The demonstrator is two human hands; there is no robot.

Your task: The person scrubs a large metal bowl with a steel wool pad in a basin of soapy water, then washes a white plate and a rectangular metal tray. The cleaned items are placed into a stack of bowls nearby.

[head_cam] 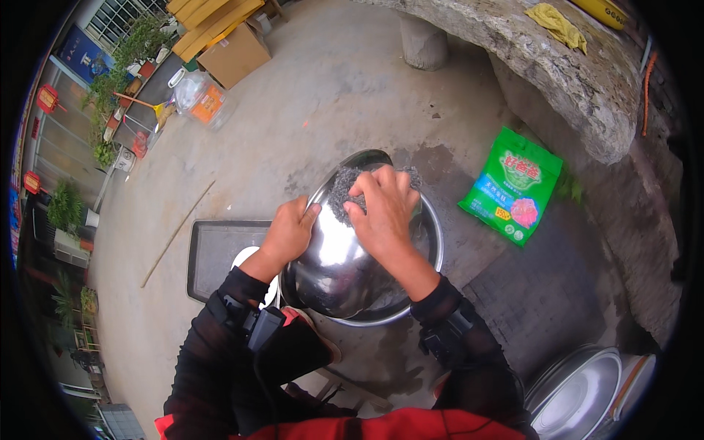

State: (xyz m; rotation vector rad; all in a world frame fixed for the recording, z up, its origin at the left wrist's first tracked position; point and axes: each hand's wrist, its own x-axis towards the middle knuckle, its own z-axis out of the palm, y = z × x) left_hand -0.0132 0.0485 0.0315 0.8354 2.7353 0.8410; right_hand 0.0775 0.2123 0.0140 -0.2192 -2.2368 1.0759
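A shiny stainless steel bowl [335, 269] is tilted with its rounded outside up, over a larger metal basin [439, 236] on the ground. My left hand [289, 228] grips the bowl's rim at its left side, thumb on the outer surface. With bent fingers, my right hand [382, 209] presses a grey steel wool scourer [342, 190] against the upper part of the bowl. Part of the scourer is hidden under the fingers. The basin's inside is mostly covered by the bowl and my right forearm.
Left of the basin lie a dark rectangular tray [220, 256] and a white round item [247, 256]. A green detergent bag [514, 187] lies at the right, below a stone slab [511, 49]. Metal basins [577, 396] stand lower right, a plastic jug [201, 99] upper left.
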